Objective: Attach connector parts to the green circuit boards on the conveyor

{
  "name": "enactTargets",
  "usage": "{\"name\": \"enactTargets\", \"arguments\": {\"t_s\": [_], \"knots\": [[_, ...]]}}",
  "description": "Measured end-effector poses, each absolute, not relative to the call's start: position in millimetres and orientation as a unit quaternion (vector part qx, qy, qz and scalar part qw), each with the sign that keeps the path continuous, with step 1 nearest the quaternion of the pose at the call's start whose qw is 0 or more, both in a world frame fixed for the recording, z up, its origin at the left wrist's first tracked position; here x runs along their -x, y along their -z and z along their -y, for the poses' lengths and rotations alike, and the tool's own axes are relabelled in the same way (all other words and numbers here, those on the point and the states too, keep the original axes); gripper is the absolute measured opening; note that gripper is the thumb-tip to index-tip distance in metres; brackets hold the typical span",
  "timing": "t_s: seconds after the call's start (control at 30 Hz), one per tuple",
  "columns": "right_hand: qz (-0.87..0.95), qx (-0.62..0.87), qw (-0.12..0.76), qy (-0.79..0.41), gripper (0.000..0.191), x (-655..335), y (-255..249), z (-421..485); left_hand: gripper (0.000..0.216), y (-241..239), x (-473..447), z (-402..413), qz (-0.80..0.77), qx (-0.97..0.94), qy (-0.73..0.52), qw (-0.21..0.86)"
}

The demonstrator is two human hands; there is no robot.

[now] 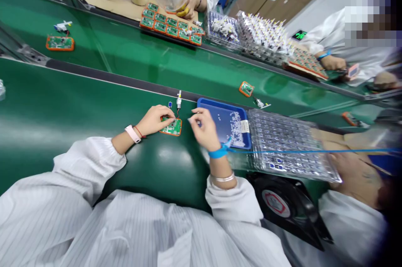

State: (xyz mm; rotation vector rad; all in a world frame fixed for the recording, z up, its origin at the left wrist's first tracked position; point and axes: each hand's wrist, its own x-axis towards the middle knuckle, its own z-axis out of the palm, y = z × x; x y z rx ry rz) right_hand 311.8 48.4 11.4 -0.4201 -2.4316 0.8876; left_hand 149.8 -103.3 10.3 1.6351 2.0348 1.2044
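Circuit board (173, 127) lies apart from blue tray's edge (223, 105).

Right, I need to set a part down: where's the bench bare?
The widest bare patch of green bench lies between the left sleeve and the dark rail. A smaller one lies between both sleeves, nearer the wearer than the circuit board. It's crowded right of the right hand: blue tray, clear plastic trays, black fan.
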Motion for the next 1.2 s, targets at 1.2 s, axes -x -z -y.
{"name": "enactTargets", "arguments": {"t_s": [1.2], "knots": [[0.849,0.395,0.262,-0.234,0.012,-374,18,-157,0.018,-4,-142,101,-0.714,-0.588,-0.350,0.150]]}}
